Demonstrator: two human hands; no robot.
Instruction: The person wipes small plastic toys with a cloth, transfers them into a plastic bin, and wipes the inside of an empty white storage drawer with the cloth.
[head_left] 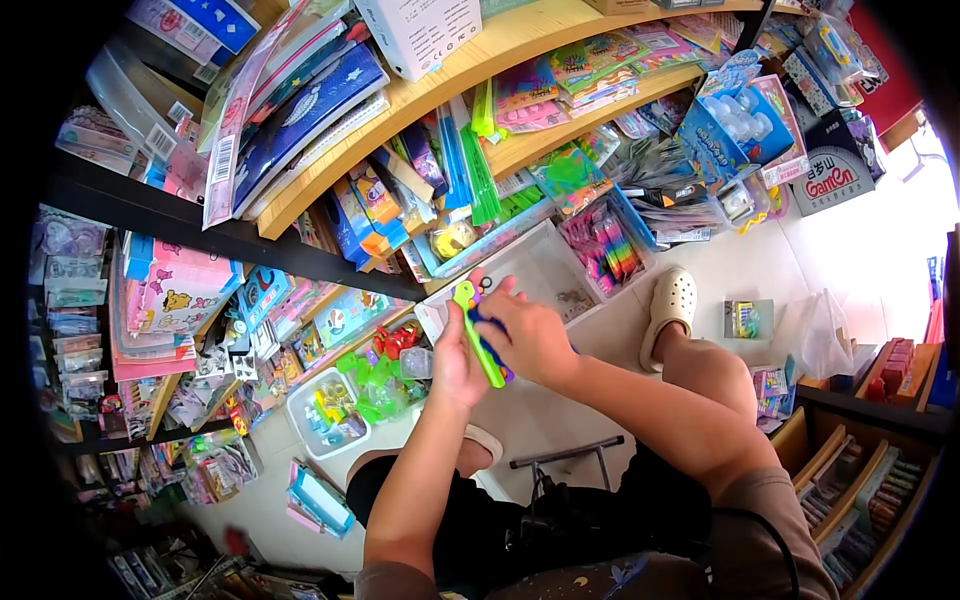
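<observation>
Shorts of black cloth (455, 520) lie nearest. Beyond them, the left hand (453, 362), half-curled, holds a slim lime-green and purple plastic object (484, 346), which sits between both hands; the right hand (530, 338), fingers bent, lies over its purple side. Past them stand an open white rectangular plastic bin (528, 262), then rainbow-coloured packets (612, 245) and pale wooden shelving (430, 103).

Green-and-purple object (480, 340), slanted between hands (536, 342)
</observation>
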